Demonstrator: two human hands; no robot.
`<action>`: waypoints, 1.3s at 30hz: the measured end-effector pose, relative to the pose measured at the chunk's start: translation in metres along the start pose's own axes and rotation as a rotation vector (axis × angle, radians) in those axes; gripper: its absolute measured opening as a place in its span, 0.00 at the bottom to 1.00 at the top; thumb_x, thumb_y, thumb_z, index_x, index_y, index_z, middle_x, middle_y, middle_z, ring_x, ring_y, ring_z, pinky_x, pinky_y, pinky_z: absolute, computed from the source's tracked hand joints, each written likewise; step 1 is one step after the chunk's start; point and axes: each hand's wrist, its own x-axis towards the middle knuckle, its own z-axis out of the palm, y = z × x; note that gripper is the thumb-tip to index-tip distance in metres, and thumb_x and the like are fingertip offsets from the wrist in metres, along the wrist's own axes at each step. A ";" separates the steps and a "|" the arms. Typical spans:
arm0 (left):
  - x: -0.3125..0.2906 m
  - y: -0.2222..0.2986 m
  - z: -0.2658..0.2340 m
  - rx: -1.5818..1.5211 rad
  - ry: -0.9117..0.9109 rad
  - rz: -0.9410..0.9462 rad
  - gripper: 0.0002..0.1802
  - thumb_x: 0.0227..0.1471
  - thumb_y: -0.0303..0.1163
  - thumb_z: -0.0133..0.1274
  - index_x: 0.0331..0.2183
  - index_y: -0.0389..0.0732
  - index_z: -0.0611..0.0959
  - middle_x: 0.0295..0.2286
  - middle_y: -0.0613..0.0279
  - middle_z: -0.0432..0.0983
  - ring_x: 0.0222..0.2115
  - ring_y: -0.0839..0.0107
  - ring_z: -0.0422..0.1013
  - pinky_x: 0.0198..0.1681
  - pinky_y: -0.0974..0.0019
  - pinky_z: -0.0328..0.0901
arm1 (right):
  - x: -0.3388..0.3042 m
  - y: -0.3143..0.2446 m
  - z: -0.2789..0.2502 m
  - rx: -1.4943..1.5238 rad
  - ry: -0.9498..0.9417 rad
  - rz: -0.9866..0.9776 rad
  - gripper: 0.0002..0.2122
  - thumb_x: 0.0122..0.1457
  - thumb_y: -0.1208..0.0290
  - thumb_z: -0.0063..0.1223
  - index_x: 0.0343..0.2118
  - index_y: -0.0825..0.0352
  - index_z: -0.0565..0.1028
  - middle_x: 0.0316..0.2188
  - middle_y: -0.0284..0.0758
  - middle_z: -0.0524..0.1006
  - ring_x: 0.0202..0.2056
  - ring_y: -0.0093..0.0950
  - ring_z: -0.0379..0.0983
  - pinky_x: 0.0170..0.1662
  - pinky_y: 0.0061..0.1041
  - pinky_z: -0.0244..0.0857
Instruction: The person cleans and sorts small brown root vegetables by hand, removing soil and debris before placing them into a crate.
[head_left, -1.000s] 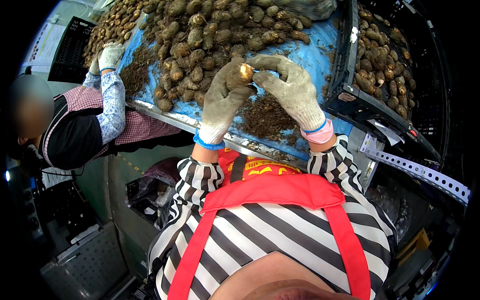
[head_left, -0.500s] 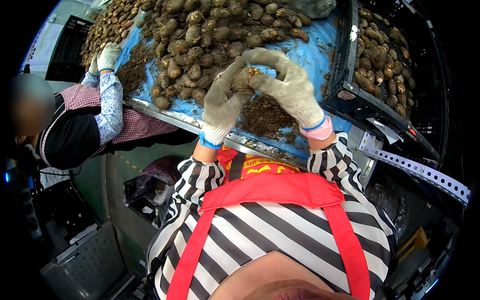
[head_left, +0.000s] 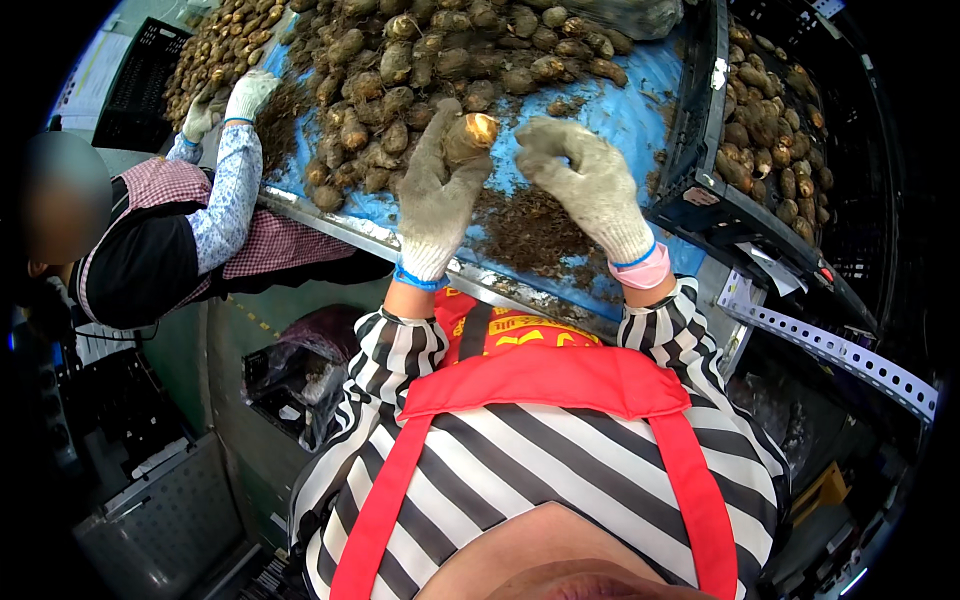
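My left hand (head_left: 436, 205), in a soiled white knit glove, is closed around a brown taro (head_left: 469, 136). A pale orange-and-white patch shows at the taro's far end. To the right, apart from it, my gloved right hand (head_left: 590, 185) has its fingers curled in toward the thumb. Whether anything small is pinched there is hidden. Beyond both hands a big heap of hairy brown taros (head_left: 400, 75) lies on a blue sheet (head_left: 645, 100). Loose dirt and root fibres (head_left: 530, 235) are scattered on the sheet between my wrists.
At the right stands a black crate (head_left: 690, 190) with several taros (head_left: 765, 130) inside. A co-worker's gloved hands (head_left: 250, 95) are at the left, by a pile of cleaner taros (head_left: 215, 55). The table's metal edge (head_left: 380, 238) runs before me; a perforated strip (head_left: 830, 345) juts out right.
My right hand has come away from the taro, to the right. The left hand still grips it, and its pale end now shows. The co-worker's hands have shifted right.
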 end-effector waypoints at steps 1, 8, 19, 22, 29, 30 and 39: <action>-0.001 -0.004 0.001 -0.045 -0.008 0.015 0.33 0.56 0.24 0.58 0.62 0.34 0.67 0.48 0.57 0.77 0.46 0.72 0.74 0.49 0.69 0.69 | 0.000 -0.003 0.001 -0.033 -0.026 0.028 0.15 0.59 0.55 0.57 0.38 0.64 0.82 0.40 0.37 0.80 0.44 0.37 0.77 0.50 0.34 0.69; -0.004 -0.013 -0.001 0.403 -0.100 0.278 0.33 0.54 0.15 0.53 0.61 0.33 0.68 0.53 0.54 0.73 0.50 0.70 0.72 0.53 0.65 0.68 | 0.015 -0.026 0.005 -0.207 -0.189 0.228 0.16 0.59 0.55 0.56 0.32 0.67 0.80 0.34 0.41 0.78 0.38 0.40 0.76 0.41 0.37 0.69; 0.000 -0.015 -0.006 -0.407 -0.145 -0.179 0.38 0.54 0.27 0.55 0.63 0.29 0.61 0.43 0.50 0.78 0.40 0.69 0.78 0.44 0.69 0.74 | 0.000 -0.005 -0.004 0.029 -0.014 0.052 0.09 0.55 0.68 0.61 0.39 0.63 0.82 0.40 0.37 0.80 0.44 0.36 0.76 0.49 0.32 0.70; -0.004 -0.013 -0.005 -0.594 -0.182 -0.223 0.39 0.52 0.25 0.54 0.63 0.27 0.59 0.44 0.50 0.77 0.41 0.67 0.78 0.45 0.68 0.74 | -0.003 0.012 -0.001 -0.057 -0.004 -0.116 0.12 0.55 0.63 0.61 0.39 0.61 0.82 0.40 0.36 0.80 0.43 0.38 0.76 0.47 0.35 0.70; -0.005 -0.007 -0.001 -0.226 -0.196 -0.083 0.38 0.56 0.24 0.52 0.65 0.30 0.58 0.54 0.47 0.70 0.51 0.65 0.72 0.54 0.65 0.69 | 0.004 -0.012 0.007 -0.222 -0.046 0.104 0.15 0.58 0.56 0.58 0.35 0.64 0.82 0.35 0.39 0.79 0.40 0.40 0.76 0.44 0.36 0.69; -0.007 -0.011 0.000 -0.001 -0.204 0.022 0.37 0.58 0.25 0.53 0.65 0.31 0.58 0.55 0.48 0.69 0.53 0.64 0.70 0.56 0.64 0.68 | 0.006 -0.020 0.009 -0.285 -0.051 0.138 0.16 0.58 0.54 0.58 0.35 0.66 0.82 0.35 0.40 0.79 0.40 0.40 0.77 0.44 0.36 0.69; -0.006 -0.009 -0.007 -0.742 -0.297 -0.219 0.40 0.57 0.25 0.52 0.66 0.32 0.55 0.56 0.50 0.67 0.54 0.61 0.69 0.55 0.60 0.72 | 0.002 0.007 -0.006 -0.109 0.068 0.214 0.13 0.59 0.59 0.57 0.39 0.63 0.82 0.41 0.38 0.80 0.44 0.37 0.77 0.50 0.33 0.70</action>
